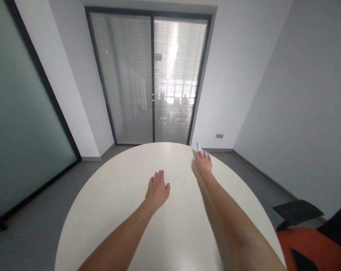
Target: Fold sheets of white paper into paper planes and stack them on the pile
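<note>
My left hand lies palm down near the middle of a round white table, fingers stretched forward and thumb apart, with nothing in it. Farther out, at the far right of the tabletop, my right hand is over a thin white cloth with blue markings. Its fingers press on the cloth, which sticks out past the fingertips with one corner raised. Most of the cloth is hidden beneath the hand, and whether it is fabric or paper is hard to tell.
An office chair with an orange seat and a black armrest stands at the right of the table. Beyond the far edge are glass doors with blinds. A frosted glass panel is on the left.
</note>
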{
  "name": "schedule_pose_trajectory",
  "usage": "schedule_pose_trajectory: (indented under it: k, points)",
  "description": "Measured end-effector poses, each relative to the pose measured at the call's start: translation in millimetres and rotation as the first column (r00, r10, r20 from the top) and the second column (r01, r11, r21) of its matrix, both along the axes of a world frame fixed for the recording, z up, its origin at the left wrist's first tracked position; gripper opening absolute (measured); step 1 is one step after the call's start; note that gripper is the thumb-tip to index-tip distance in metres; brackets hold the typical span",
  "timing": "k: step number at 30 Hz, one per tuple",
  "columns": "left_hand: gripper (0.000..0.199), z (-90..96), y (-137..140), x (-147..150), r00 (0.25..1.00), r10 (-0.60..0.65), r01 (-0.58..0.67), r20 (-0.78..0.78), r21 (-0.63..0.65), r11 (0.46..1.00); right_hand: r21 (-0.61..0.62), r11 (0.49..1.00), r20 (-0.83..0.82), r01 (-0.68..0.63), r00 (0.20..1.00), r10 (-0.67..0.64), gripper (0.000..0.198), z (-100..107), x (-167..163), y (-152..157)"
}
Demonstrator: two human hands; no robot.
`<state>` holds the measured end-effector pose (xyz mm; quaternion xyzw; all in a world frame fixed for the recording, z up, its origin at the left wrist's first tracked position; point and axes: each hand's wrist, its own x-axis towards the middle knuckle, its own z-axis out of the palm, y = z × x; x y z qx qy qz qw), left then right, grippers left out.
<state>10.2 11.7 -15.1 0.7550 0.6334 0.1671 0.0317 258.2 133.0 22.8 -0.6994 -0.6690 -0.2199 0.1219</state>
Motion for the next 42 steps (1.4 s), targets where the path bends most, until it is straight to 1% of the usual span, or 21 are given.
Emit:
schedule_pose_trajectory:
  k: [4, 7, 9, 11, 13, 16, 19, 21, 23, 26, 29, 31, 34, 36, 39, 42]
  points:
    - [0.066, 1.5, 0, 1, 1.0, 0.003, -0.003, -0.002, -0.012, 1.0, -0.086, 0.994, 0.016, 0.073, 0.997, -0.072, 0.054, -8, 4, 5]
    - [0.066, 2.2, 0, 1, 1.0, 0.004, -0.004, -0.002, -0.014, 1.0, -0.168, 0.978, 0.028, 0.127, 0.992, -0.124, 0.053, -13, 6, 7]
    - [0.066, 2.0, 0, 1, 1.0, 0.003, -0.003, 0.0, -0.012, 1.0, -0.2, 0.967, 0.033, 0.158, 0.987, -0.155, 0.052, -14, 8, 7]
    - [0.065, 1.5, 1, 1, 1.0, -0.001, 0.001, 0.002, -0.009, 1.0, -0.212, 0.964, 0.024, 0.16, 0.987, -0.159, 0.052, -13, 11, 5]
    - [0.065, 1.0, 1, 1, 1.0, -0.004, 0.004, 0.004, -0.01, 1.0, -0.217, 0.967, 0.008, 0.132, 0.991, -0.133, 0.05, -9, 12, 2]
    - [0.064, 1.2, 0, 0, 1.0, -0.006, 0.006, 0.008, -0.01, 1.0, -0.22, 0.975, 0.001, 0.043, 0.999, -0.044, 0.045, 0, 7, -6]
    - [0.061, 2.8, -2, 0, 1.0, -0.008, 0.008, -0.001, -0.002, 1.0, -0.215, 0.974, -0.004, -0.067, 0.998, 0.068, 0.04, 6, -8, -17]
    - [0.056, 5.1, -3, 0, 1.0, -0.008, 0.008, -0.025, 0.011, 1.0, -0.227, 0.968, -0.011, -0.105, 0.994, 0.106, 0.038, 7, -21, -28]
    - [0.051, 8.7, -5, -1, 0.998, -0.019, 0.021, -0.056, 0.034, 0.999, -0.254, 0.953, -0.066, -0.164, 0.986, 0.152, 0.04, 5, -35, -41]
    - [0.045, 15.0, -5, -4, 0.994, -0.067, 0.072, -0.087, 0.059, 0.996, -0.318, 0.916, -0.152, -0.246, 0.966, 0.207, 0.048, 0, -50, -65]
    - [0.042, 17.4, -4, -8, 0.988, -0.124, 0.131, -0.092, 0.081, 0.988, -0.363, 0.874, -0.245, -0.323, 0.938, 0.246, 0.056, -6, -57, -89]
    - [0.044, 14.9, -3, -9, 0.988, -0.13, 0.138, -0.086, 0.098, 0.986, -0.368, 0.845, -0.302, -0.388, 0.91, 0.286, 0.06, -11, -57, -102]
    - [0.055, 7.7, -3, -10, 0.994, -0.079, 0.083, -0.073, 0.061, 0.995, -0.383, 0.822, -0.352, -0.421, 0.889, 0.292, 0.069, -16, -54, -115]
    - [0.06, 3.8, -2, -10, 0.994, -0.075, 0.077, -0.075, 0.021, 0.997, -0.388, 0.813, -0.366, -0.434, 0.882, 0.296, 0.073, -19, -51, -118]
    - [0.057, 2.0, -2, -10, 0.992, -0.094, 0.094, -0.084, -0.005, 0.996, -0.377, 0.815, -0.373, -0.44, 0.878, 0.301, 0.074, -20, -49, -118]
    - [0.056, 2.9, -2, -10, 0.993, -0.087, 0.086, -0.081, -0.015, 0.996, -0.379, 0.816, -0.371, -0.437, 0.879, 0.299, 0.074, -20, -50, -117]
